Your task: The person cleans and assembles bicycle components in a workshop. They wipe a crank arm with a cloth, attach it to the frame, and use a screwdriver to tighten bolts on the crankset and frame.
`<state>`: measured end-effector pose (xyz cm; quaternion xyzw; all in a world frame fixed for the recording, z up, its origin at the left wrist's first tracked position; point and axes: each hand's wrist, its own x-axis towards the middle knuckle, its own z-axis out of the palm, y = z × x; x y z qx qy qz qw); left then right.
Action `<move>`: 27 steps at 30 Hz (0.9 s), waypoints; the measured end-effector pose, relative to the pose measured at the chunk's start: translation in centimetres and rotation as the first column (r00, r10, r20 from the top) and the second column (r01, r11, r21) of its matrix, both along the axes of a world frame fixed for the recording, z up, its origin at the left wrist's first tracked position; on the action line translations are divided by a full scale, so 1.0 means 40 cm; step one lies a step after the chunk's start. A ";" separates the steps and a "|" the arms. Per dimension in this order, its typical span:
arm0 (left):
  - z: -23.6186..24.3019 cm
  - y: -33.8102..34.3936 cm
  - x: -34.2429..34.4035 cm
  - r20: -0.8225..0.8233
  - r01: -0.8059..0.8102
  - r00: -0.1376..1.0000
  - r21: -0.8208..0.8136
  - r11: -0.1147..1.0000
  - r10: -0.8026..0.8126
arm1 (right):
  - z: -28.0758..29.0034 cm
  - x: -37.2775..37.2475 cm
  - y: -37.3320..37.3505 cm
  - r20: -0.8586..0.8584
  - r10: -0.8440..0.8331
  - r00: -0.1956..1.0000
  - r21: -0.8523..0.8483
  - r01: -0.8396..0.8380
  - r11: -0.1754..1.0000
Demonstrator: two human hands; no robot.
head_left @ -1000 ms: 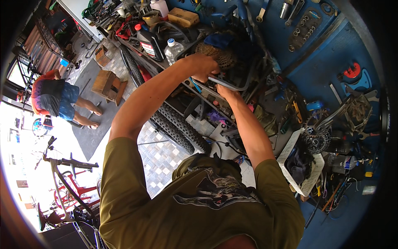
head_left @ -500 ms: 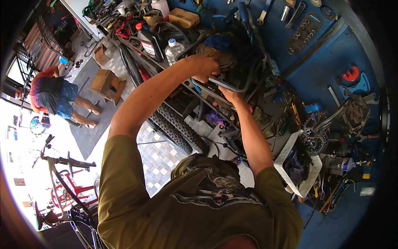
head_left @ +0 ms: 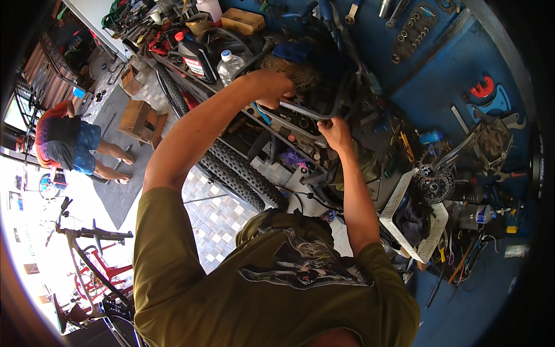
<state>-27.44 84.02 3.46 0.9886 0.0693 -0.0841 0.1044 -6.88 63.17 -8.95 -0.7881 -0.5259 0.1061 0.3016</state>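
A: What's different from a second ago?

B: The right hand. It has slid along the front rim of the black tray, out to the right corner. The left hand stays by the front edge, further left.

A: What does that mean for the work?

B: I'd judge the tray is steadied better now, with the right hand on its corner and clear of where the left hand works.

A: And where is the tray?

B: On the cluttered surface, just right of a clear bottle. The sprocket cassette sits in it, partly blurred, with a blue cloth lying above.

A: How are the fingers set?

B: On the right, they look pinched onto the rim, thumb nearest me. On the left, the hand is bent over the tray's edge, right beside the sprockets, knuckles up; its fingertips are hidden, so I can't tell whether it grasps anything.
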 end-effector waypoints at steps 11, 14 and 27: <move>-0.011 0.002 -0.003 0.001 0.000 1.000 -0.014 1.000 0.000 | 0.006 0.034 -0.038 -0.512 -0.141 0.847 -0.041 0.140 0.989; -0.006 -0.002 0.003 0.029 0.000 1.000 -0.013 1.000 0.001 | -0.004 0.051 -0.027 -0.563 -0.113 0.819 0.014 0.146 0.989; -0.090 -0.079 -0.013 -0.030 -0.060 0.997 0.129 0.990 0.065 | -0.002 0.061 -0.178 -0.886 -0.005 0.463 0.207 0.406 0.890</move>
